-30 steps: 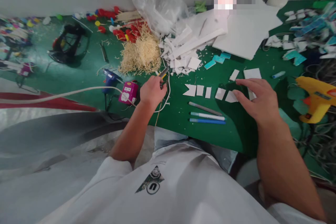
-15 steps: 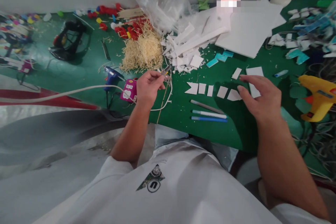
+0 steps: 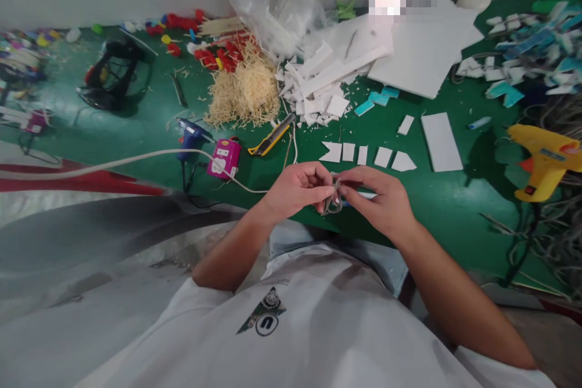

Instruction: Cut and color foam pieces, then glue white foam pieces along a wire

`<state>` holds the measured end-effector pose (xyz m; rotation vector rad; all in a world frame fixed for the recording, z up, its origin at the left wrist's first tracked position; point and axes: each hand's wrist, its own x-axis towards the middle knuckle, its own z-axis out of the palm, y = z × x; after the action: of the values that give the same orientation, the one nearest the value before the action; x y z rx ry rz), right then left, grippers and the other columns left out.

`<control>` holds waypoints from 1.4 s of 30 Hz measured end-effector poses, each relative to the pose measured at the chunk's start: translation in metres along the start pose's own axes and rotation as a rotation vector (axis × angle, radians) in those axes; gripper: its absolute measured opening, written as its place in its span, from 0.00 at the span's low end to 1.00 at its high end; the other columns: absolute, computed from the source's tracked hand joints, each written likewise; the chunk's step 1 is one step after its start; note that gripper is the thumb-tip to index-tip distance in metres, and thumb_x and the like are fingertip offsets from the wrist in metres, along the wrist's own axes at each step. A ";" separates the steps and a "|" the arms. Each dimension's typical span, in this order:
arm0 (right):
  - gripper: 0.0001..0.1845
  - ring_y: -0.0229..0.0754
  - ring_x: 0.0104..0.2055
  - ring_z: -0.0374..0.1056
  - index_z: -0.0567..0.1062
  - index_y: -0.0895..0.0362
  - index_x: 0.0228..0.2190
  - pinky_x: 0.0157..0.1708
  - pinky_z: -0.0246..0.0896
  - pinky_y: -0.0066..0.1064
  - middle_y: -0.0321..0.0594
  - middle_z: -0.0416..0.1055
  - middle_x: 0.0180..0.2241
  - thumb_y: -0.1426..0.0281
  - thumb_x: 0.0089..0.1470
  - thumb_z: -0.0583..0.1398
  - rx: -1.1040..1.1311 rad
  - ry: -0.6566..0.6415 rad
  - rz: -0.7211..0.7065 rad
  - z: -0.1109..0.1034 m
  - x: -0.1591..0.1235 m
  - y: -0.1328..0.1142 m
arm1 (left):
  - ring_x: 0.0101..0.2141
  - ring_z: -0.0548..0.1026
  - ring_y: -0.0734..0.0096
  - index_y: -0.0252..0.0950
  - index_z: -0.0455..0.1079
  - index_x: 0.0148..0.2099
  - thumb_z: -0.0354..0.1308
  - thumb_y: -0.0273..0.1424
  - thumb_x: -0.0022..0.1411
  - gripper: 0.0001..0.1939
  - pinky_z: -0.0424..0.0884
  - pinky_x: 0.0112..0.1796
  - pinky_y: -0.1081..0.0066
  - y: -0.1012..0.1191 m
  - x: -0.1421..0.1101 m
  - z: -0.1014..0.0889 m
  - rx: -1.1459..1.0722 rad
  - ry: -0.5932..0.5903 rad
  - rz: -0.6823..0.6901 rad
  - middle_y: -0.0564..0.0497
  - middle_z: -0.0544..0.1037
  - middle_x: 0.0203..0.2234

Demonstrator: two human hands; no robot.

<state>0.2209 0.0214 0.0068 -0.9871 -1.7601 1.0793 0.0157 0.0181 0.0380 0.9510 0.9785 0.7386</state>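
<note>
My left hand [image 3: 305, 189] and my right hand [image 3: 373, 197] meet above the front part of the green table. Between their pinched fingertips is a small looped bundle of grey string [image 3: 333, 201]. Both hands are closed on it. Underneath them, a pen [image 3: 366, 195] shows in part; the other pens are mostly hidden. Just beyond the hands lies a row of small white foam pieces [image 3: 384, 157], one notched and one pointed. To the left, a yellow and black utility knife [image 3: 271, 137] rests on the table.
A magenta power box [image 3: 224, 157] and a blue glue gun [image 3: 191, 131] lie left; a white cable crosses there. On the right are a white foam rectangle [image 3: 442, 142], a yellow glue gun [image 3: 543, 160] and tangled grey cord [image 3: 541, 242]. Wood shavings [image 3: 248, 91] and foam scraps [image 3: 313, 88] sit behind.
My right hand has moved left from beside the foam pieces, and my left hand has come nearer and away from the utility knife. Both now hold the grey string together.
</note>
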 end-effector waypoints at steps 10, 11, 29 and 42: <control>0.09 0.39 0.29 0.72 0.81 0.52 0.30 0.29 0.69 0.31 0.38 0.80 0.30 0.63 0.61 0.64 0.044 0.067 0.198 0.039 0.006 0.004 | 0.11 0.56 0.83 0.32 0.78 0.46 0.75 0.38 0.53 0.21 0.49 0.13 0.79 -0.001 -0.026 -0.034 -0.043 0.109 -0.039 0.63 0.65 0.12; 0.09 0.38 0.29 0.72 0.81 0.52 0.30 0.30 0.69 0.31 0.38 0.80 0.30 0.64 0.60 0.64 0.040 0.061 0.218 0.045 0.011 0.005 | 0.11 0.55 0.83 0.31 0.79 0.43 0.77 0.38 0.49 0.22 0.48 0.14 0.78 0.002 -0.033 -0.042 -0.041 0.154 -0.002 0.64 0.63 0.12; 0.17 0.40 0.34 0.75 0.81 0.53 0.49 0.40 0.75 0.35 0.43 0.83 0.43 0.67 0.57 0.65 0.036 -0.141 0.177 0.083 0.027 -0.013 | 0.24 0.61 0.91 0.35 0.67 0.47 0.56 0.10 0.76 0.14 0.56 0.27 0.74 0.070 0.047 -0.134 0.381 1.233 0.778 0.66 0.67 0.29; 0.24 0.38 0.29 0.73 0.82 0.52 0.51 0.29 0.74 0.33 0.41 0.84 0.42 0.57 0.55 0.69 0.107 0.113 0.266 0.045 0.015 0.004 | 0.17 0.66 0.81 0.38 0.81 0.43 0.73 0.41 0.57 0.15 0.57 0.17 0.74 -0.003 0.026 -0.024 0.203 0.424 0.378 0.60 0.75 0.19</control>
<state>0.1754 0.0238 -0.0063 -1.2143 -1.4936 1.2430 0.0040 0.0471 0.0200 1.2019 1.2763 1.2098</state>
